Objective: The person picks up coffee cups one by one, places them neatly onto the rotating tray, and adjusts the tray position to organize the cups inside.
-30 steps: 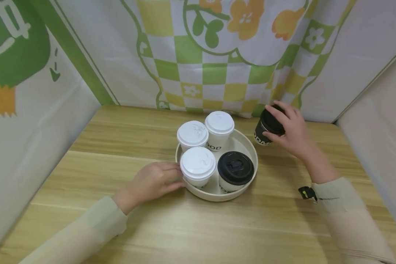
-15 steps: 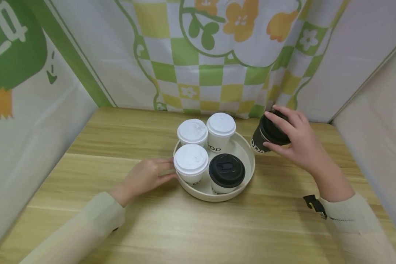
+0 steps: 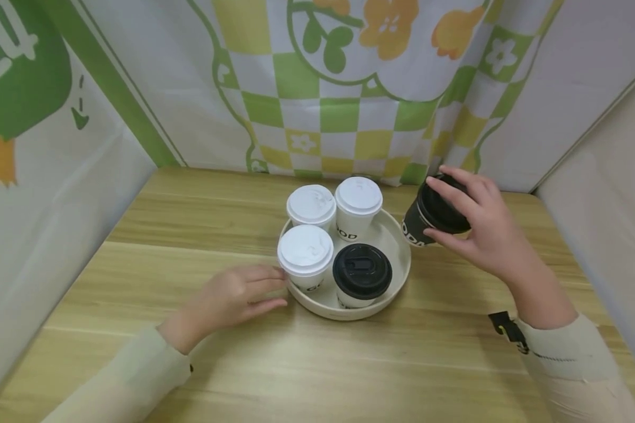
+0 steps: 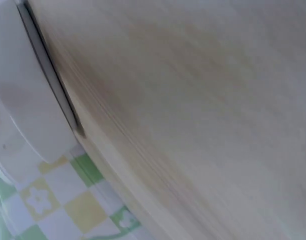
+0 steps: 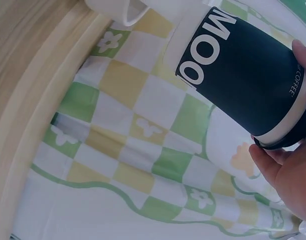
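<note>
My right hand [image 3: 489,229] grips a black paper coffee cup [image 3: 417,222] by its black lid, right of the tray. The cup is tilted, and in the right wrist view its dark sleeve with white lettering fills the upper right. A round off-white tray [image 3: 344,315] holds three white-lidded cups, a front one [image 3: 305,252], a back left one [image 3: 311,204] and a back right one [image 3: 358,197]. With them stands a white cup with a black lid [image 3: 362,273]. My left hand [image 3: 233,296] lies at the tray's left rim, fingers extended beside the front white-lidded cup.
The wooden table [image 3: 317,376] extends around the tray. Behind it hangs a checkered floral cloth [image 3: 349,117], close to the held cup. Pale fabric walls [image 3: 603,153] stand at both sides.
My right hand has drawn the black cup slightly nearer and to the right. The tray with its cups has shifted a little left, and my left hand has eased back leftward.
</note>
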A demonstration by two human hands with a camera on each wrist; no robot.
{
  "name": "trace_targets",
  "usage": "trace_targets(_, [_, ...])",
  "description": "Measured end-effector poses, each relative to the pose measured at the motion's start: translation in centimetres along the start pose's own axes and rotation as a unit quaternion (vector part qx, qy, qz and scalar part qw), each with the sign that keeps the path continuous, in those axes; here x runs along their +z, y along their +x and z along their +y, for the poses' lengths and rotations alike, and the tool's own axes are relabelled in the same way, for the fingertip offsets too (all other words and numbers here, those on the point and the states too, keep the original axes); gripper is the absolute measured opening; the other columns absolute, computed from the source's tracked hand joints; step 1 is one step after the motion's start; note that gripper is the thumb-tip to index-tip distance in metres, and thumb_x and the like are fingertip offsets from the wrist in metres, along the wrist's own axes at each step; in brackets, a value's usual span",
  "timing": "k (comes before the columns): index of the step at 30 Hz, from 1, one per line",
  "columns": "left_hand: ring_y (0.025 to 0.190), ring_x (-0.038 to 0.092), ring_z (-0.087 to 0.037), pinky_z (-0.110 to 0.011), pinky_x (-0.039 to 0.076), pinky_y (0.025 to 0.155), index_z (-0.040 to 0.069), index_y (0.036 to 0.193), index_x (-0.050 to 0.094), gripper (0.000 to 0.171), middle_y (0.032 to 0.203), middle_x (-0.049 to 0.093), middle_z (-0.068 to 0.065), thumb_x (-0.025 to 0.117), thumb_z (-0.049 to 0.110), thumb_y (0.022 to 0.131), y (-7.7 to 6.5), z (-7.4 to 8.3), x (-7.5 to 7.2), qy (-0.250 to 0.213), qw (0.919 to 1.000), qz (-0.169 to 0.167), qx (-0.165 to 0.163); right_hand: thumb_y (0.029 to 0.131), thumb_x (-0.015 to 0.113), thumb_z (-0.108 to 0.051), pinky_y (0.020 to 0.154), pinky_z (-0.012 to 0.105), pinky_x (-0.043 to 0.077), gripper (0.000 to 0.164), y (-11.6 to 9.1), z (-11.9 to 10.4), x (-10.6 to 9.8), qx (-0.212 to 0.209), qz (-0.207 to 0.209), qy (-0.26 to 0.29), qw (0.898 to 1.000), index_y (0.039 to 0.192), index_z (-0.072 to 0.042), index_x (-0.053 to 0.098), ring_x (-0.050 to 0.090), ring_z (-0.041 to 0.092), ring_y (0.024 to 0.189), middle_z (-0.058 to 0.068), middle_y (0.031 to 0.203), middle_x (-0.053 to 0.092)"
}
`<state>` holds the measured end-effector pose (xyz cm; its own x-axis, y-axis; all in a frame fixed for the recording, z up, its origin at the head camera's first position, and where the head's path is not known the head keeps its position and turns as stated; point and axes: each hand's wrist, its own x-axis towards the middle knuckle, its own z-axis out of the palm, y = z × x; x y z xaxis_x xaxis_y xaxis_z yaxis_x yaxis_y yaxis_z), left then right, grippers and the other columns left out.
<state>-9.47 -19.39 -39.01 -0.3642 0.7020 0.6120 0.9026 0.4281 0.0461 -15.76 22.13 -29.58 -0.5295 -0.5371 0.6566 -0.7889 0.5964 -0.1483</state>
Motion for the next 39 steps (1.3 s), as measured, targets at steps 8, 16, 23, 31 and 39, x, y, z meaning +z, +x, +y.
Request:
trace_targets(8, [0.099, 0.073, -0.017, -0.029, 0.061, 0.088, 0.008, 0.105, 0.076, 0.031, 0.106, 0.077, -0.006, 0.078, 0.029, 0.082, 0.6, 1.3, 1.2, -0.005, 0.9993, -0.024, 0.028, 0.092, 0.054, -0.06, 0.091, 0.06, 0.045, 0.068, 0.1, -1.0, -0.2, -0.003, -0.011, -0.002, 1.0, 0.141, -0.012, 0.056, 0.046, 0.046, 0.124, 0.021, 0.146, 0.049])
trace_targets(16, [0.101, 0.072, -0.017, -0.029, 0.06, 0.091, 0.011, 0.105, 0.076, 0.025, 0.107, 0.076, -0.004, 0.076, 0.026, 0.085, 0.6, 1.3, 1.7, -0.017, 0.9984, -0.052, -0.014, 0.092, 0.054, -0.059, 0.094, 0.062, 0.044, 0.069, -0.4, -0.9, 0.2, 0.005, -0.021, 0.004, 1.0, 0.142, -0.012, 0.055, 0.045, 0.046, 0.125, 0.021, 0.147, 0.048])
trace_targets(23, [0.093, 0.072, -0.017, -0.028, 0.061, 0.084, 0.008, 0.099, 0.077, 0.023, 0.099, 0.077, -0.004, 0.08, 0.021, 0.081, 0.5, 0.5, 2.0, -0.02, 0.9994, -0.019, -0.02, 0.084, 0.079, -0.035, 0.095, 0.06, 0.047, 0.069, -0.6, -1.1, 0.4, 0.01, -0.036, 0.008, 0.999, 0.144, -0.014, 0.053, 0.044, 0.045, 0.127, 0.018, 0.149, 0.047])
trace_targets(31, [0.088, 0.073, -0.017, -0.028, 0.062, 0.079, 0.008, 0.096, 0.077, 0.023, 0.095, 0.077, -0.005, 0.083, 0.017, 0.075, 0.3, -0.6, 1.9, -0.009, 0.9995, -0.006, -0.029, 0.092, 0.051, -0.061, 0.092, 0.054, 0.047, 0.069, -0.4, -1.7, 0.8, 0.003, -0.041, 0.015, 0.999, 0.143, -0.015, 0.055, 0.047, 0.042, 0.122, 0.016, 0.148, 0.048])
trace_targets(39, [0.09, 0.073, -0.018, -0.031, 0.062, 0.079, 0.008, 0.096, 0.077, 0.023, 0.096, 0.077, -0.004, 0.083, 0.018, 0.076, 0.7, -1.5, 1.4, 0.004, 0.9985, -0.038, -0.04, 0.072, 0.09, -0.022, 0.093, 0.055, 0.052, 0.08, -0.6, -2.3, 2.0, 0.013, -0.079, 0.013, 0.997, 0.143, -0.017, 0.054, 0.046, 0.038, 0.125, 0.013, 0.149, 0.047])
